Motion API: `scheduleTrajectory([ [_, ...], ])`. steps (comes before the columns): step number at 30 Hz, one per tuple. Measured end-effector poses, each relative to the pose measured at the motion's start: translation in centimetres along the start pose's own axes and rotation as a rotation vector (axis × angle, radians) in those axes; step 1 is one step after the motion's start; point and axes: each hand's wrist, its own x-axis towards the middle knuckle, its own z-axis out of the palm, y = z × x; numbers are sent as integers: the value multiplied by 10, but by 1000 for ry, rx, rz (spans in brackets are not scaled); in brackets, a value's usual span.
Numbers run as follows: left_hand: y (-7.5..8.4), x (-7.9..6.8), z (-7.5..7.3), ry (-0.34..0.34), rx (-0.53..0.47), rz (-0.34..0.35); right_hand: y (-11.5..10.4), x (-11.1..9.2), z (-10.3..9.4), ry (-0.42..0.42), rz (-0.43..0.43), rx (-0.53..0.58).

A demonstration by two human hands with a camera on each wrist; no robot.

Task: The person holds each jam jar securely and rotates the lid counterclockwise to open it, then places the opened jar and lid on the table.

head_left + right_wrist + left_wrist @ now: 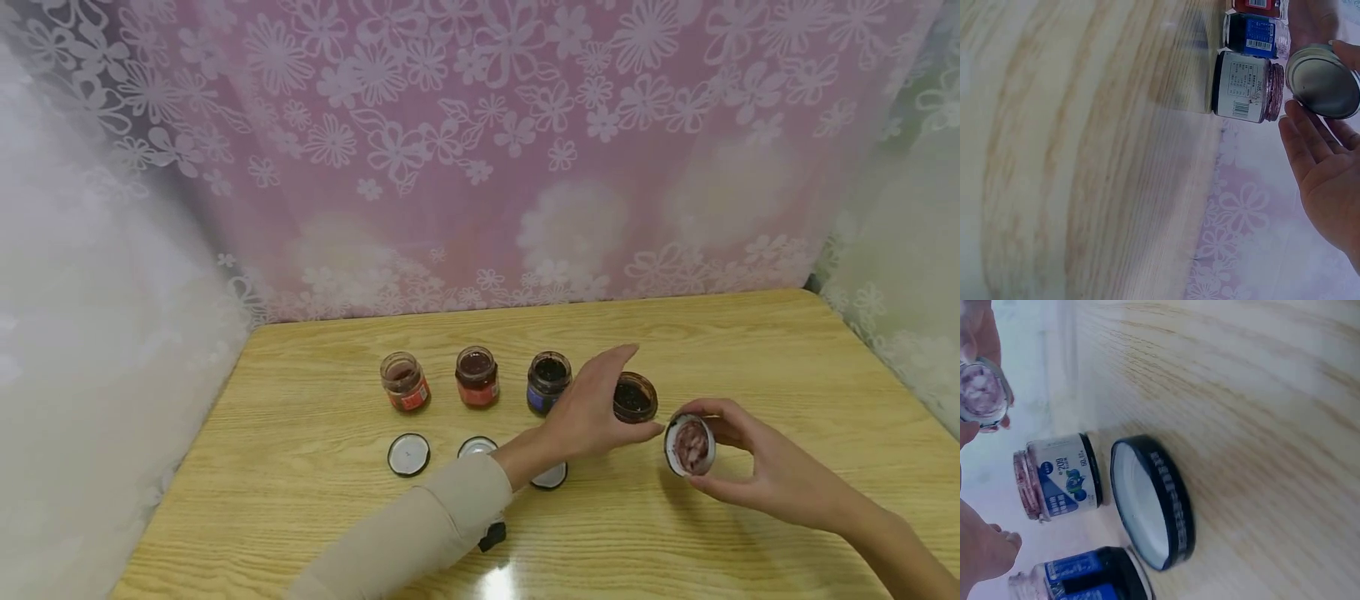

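My right hand (772, 475) grips a jar lid (691, 446) by its rim, thumb on one side and fingers on the other. Dark red jam smears the lid's inside, which faces the head camera; its metallic outer face (1325, 84) shows in the right wrist view. Just left of it stands an uncapped jar of dark jam (634, 398) with a white and blue label (1066, 478). My left hand (588, 408) is beside that jar, thumb and fingers spread apart. The left wrist view shows a gap between its fingers and the jar.
Three more uncapped jars stand leftward in a row: a blue-labelled jar (548, 383) and two red-labelled jars, one in the middle (477, 379), one at the far left (405, 383). In front lie upturned lids (408, 455), (1147, 500). A flowered curtain (450, 167) hangs behind the table.
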Motion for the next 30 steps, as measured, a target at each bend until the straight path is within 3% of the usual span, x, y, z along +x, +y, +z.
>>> scheduleTrajectory([
  [5, 0, -8, -10, -17, 137, 93, 3, 0, 2, -20, -4, -5],
  [11, -7, -20, -16, -11, 446, 375, 4, 0, 7, -46, 9, -20],
  [13, -9, -26, -16, -29, 542, 423, 3, 0, 9, -58, 21, -23],
  [19, -13, -45, -16, -93, 705, 430, 5, 1, 15, -114, 55, -24],
  [23, -18, -54, -17, -70, 760, 476, 7, 2, 18, -153, 46, -18],
  [30, -27, -69, -20, -96, 812, 505, 13, 8, 26, -227, -2, -8],
])
